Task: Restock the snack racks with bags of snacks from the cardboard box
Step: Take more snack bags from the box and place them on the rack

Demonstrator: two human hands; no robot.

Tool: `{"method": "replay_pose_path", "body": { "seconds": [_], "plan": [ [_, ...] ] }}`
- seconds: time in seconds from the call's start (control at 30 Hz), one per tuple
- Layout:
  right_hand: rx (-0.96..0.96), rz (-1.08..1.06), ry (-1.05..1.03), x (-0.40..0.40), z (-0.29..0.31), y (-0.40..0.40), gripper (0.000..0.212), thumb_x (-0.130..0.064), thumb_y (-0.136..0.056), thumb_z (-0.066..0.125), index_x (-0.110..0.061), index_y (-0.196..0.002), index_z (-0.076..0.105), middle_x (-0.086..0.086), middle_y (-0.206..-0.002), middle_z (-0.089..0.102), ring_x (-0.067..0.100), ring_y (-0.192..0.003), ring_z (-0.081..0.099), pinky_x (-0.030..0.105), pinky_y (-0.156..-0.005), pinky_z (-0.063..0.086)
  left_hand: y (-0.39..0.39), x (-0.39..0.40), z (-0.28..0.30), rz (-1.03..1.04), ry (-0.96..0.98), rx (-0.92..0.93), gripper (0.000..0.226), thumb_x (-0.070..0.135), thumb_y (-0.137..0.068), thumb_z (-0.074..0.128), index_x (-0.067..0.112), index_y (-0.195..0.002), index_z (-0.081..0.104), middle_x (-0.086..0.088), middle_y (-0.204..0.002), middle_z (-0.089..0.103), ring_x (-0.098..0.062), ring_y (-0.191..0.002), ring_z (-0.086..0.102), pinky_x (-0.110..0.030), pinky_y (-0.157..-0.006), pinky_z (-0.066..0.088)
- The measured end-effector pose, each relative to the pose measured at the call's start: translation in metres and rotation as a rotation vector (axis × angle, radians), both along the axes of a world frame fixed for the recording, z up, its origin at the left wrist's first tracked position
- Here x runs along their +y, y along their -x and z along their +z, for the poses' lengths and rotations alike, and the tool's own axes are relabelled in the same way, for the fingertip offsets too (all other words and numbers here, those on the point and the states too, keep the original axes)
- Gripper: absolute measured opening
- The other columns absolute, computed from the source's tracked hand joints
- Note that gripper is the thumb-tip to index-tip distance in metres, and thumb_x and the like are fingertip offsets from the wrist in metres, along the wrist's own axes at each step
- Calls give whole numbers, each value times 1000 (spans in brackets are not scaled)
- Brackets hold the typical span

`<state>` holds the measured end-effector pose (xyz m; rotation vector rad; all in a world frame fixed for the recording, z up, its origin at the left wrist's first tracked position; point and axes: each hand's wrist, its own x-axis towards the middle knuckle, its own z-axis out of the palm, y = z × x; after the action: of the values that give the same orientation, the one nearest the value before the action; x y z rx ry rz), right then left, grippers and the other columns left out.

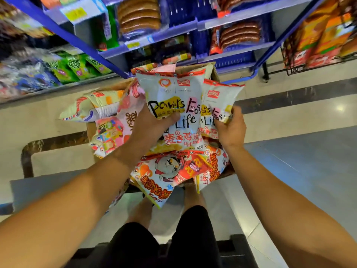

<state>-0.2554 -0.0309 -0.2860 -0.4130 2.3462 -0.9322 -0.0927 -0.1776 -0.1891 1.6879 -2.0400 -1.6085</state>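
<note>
Over the cardboard box [213, 71], left hand [152, 124] and right hand [230, 128] each pinch a white snack bag [172, 93]; loose edge grips could slip.

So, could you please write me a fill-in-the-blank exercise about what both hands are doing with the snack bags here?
1. The left hand grips a white bag printed "Powers ____ Life".
2. The right hand holds a second white bag of the ____ design.
3. Both bags are held above an open ____ box.

Missing words: Easy; same; cardboard
</note>
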Motion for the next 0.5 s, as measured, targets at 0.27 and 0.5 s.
{"method": "replay_pose_path", "body": {
  "seconds": [0.27,0.5],
  "plan": [
    [8,-188,62,20,82,8,57,-22,-86,76,-8,-133,47,-3,-116,58,15,-102,58,26,-86,46,-15,3,36,18,-11,105,55,26,-86,77,21,-135,53,14,-115,66,15,-96,60,-8,-83,48],
    [-6,-254,130,47,170,-36,30,-26,-87,73,-17,-113,64,-1,-101,69,19,-90,64,36,-80,53,-74,-3,91,50,37,94,74,51,-70,81,15,-131,58,-2,-117,71,-17,-107,66,-25,-87,50]
  ]
}}
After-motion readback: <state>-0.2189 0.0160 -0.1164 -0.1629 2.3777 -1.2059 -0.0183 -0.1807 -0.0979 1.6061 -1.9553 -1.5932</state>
